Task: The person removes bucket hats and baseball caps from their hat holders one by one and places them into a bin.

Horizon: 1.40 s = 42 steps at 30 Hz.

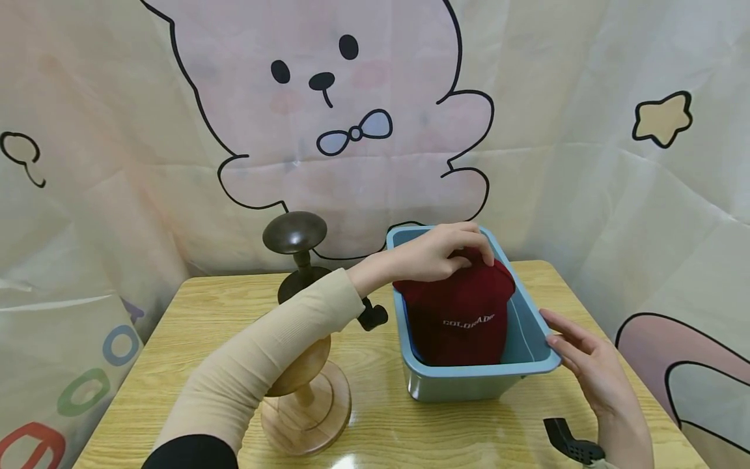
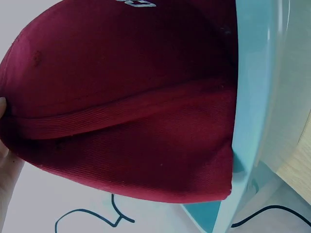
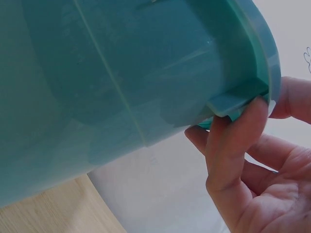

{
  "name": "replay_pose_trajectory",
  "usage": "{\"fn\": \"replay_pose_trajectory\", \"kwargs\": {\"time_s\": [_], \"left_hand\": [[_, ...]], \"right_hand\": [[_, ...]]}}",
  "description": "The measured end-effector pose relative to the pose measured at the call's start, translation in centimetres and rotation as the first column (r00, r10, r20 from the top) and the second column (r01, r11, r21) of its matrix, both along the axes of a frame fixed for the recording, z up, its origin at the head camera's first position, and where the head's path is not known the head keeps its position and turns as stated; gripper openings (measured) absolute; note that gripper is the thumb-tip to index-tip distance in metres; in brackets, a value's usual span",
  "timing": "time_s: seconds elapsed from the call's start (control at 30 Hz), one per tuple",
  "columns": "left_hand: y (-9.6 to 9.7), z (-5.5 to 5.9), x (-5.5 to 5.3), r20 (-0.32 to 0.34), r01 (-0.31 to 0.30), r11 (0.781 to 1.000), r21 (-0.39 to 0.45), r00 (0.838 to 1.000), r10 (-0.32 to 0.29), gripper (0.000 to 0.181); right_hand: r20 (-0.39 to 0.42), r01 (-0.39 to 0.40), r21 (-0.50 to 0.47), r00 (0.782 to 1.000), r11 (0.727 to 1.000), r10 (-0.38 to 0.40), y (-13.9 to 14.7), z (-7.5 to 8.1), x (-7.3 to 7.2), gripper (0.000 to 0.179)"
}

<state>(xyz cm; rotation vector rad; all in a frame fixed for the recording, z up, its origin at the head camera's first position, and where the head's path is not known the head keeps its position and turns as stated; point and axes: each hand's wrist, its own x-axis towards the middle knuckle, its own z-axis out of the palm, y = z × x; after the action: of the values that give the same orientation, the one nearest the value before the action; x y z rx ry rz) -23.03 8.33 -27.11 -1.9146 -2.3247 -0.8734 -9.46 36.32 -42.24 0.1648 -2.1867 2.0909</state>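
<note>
A dark red baseball cap (image 1: pixel 463 312) with white lettering stands in the light blue plastic bin (image 1: pixel 469 372). At the cap's upper edge my left hand (image 1: pixel 442 254) pinches the fabric between thumb and fingers. In the left wrist view, the cap (image 2: pixel 126 97) fills much of the picture beside the bin's rim (image 2: pixel 255 73). My right hand (image 1: pixel 600 368) holds the bin's near right corner. The right wrist view shows its fingers (image 3: pixel 231 141) curled under the rim, with the thumb on the outer side.
Left of the bin are a dark hat stand (image 1: pixel 295 232) with a domed top and a wooden stand (image 1: pixel 307 417) on a round base, partly hidden behind my left sleeve (image 1: pixel 263 358). A printed curtain (image 1: pixel 556 130) hangs behind the wooden table (image 1: pixel 217 312).
</note>
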Motion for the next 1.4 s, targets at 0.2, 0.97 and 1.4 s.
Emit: {"fn": "replay_pose_trajectory", "kwargs": {"time_s": [0.2, 0.97, 1.4], "left_hand": [[0.5, -0.2, -0.6, 0.005, 0.003, 1.0, 0.002, 1.0, -0.003, 0.031], [0.9, -1.8, -3.8, -0.053, -0.153, 0.983, -0.1, 0.987, 0.149, 0.03], [1.3, -3.3, -5.0, -0.205, -0.326, 0.921, -0.214, 0.937, 0.283, 0.03]], "right_hand": [[0.009, 0.004, 0.001, 1.0, 1.0, -0.004, -0.1, 0.1, 0.1, 0.046], [0.012, 0.019, -0.008, 1.0, 1.0, -0.019, -0.2, 0.1, 0.1, 0.046], [0.008, 0.018, 0.007, 1.0, 1.0, -0.018, 0.0, 0.0, -0.1, 0.047]]}}
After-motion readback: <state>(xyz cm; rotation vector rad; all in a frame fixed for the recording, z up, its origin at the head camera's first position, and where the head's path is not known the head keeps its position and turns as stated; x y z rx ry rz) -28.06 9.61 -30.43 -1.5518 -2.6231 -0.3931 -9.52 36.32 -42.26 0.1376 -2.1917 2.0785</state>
